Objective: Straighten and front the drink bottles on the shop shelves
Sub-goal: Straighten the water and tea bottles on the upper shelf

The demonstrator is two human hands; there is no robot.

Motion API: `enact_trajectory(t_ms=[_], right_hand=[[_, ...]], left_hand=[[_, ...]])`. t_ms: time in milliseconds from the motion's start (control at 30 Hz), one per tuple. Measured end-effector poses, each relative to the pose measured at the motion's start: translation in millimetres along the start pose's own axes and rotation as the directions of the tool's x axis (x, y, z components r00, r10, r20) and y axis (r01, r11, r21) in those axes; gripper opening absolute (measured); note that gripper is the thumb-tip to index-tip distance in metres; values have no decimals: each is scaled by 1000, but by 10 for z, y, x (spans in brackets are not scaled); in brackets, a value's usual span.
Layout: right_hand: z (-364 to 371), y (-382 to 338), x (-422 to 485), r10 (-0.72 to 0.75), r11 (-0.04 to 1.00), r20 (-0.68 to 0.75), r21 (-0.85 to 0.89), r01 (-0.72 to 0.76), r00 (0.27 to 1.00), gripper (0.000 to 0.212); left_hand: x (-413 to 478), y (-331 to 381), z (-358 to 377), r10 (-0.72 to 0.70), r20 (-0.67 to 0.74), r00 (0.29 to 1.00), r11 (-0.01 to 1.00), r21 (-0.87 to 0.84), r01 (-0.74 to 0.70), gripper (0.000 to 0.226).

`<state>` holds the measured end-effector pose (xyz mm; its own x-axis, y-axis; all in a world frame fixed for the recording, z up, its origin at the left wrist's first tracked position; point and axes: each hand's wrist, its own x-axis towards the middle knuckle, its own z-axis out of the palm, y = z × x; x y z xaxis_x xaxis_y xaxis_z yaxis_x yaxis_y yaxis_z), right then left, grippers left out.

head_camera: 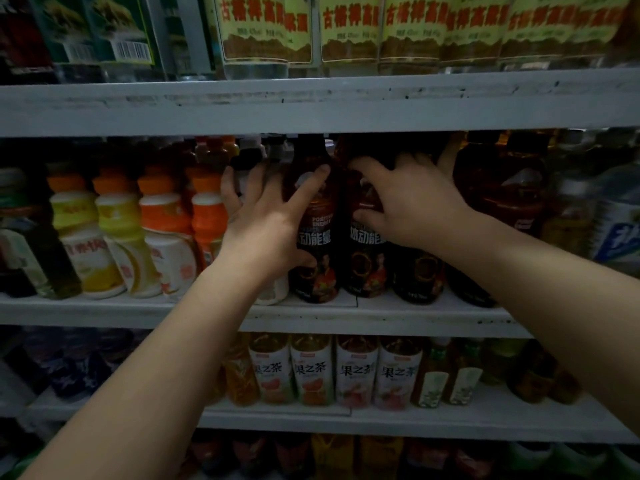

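Observation:
Dark brown energy-drink bottles with black labels stand in a row on the middle shelf (415, 308). My left hand (266, 220) grips the leftmost dark bottle (317, 258), thumb across its shoulder and fingers reaching round its left side. Beside it, my right hand (408, 199) curls over the shoulder of the second dark bottle (367, 261), with its fingers behind the neck. Both bottles stand upright at the shelf front with labels facing me. A third dark bottle (420, 275) is partly hidden under my right forearm.
Orange-capped juice bottles (166, 237) fill the middle shelf's left; larger brown bottles (502, 188) and a water bottle (620, 220) its right. The upper shelf edge (311, 105) hangs just above my hands. Fruit-tea bottles (311, 368) line the shelf below.

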<state>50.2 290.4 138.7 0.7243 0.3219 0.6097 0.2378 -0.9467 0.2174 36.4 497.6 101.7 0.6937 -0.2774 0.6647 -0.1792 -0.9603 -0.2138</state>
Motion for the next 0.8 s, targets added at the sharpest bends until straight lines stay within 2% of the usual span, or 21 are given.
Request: enact_trajectory(t_ms=[100,233,567,733,800], right_hand=[[-12,26,-9,-40,999,-32,31,41,999,69],[-18,54,-31,-83,996,-94,-24,81,992,69],[-37,93,-50,-65,992,-52,-113,59,997,71],[-83,67,-90,-29,994,-22,-105,26,999,83],[-86,23,-171,-17,996,-51,-86,12,999,86]], left_hand=[[7,6,-11,-3,12,1000,1000,-9,3,136],[4,15,-21,-5,13,1000,1000,-13,5,136],[-3,-5,8,2,-7,1000,1000,15,-2,138],[-57,4,28,-1,-22,1000,1000,-2,1,137],[-153,-18,56,-14,-28,1000,999,-32,13,136]])
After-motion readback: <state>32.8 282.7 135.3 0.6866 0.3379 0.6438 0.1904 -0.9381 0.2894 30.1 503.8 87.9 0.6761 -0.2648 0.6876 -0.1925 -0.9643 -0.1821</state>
